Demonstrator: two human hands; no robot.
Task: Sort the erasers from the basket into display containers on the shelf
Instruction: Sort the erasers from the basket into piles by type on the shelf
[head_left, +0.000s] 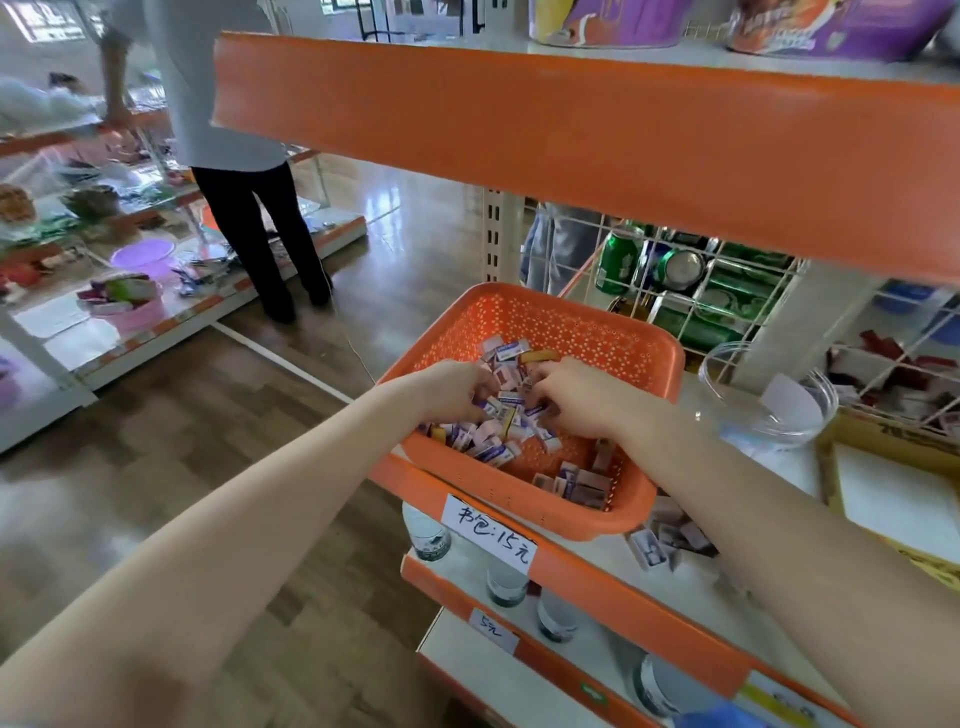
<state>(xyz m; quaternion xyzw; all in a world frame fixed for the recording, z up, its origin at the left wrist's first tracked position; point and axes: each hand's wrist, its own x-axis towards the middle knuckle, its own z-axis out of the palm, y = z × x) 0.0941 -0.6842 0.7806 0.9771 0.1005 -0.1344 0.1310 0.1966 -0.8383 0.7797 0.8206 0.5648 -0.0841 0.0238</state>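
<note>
step: gathering erasers in basket | left grip, right grip: fingers curled into pile, hold unclear | next: probably lift a handful to bowl

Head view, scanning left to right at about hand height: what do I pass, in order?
Purple basin → standing person → left hand → right hand, both with fingers curled round erasers → clear glass bowl → yellow-edged box.

shelf label: 书包:15元; lower label: 5元
</note>
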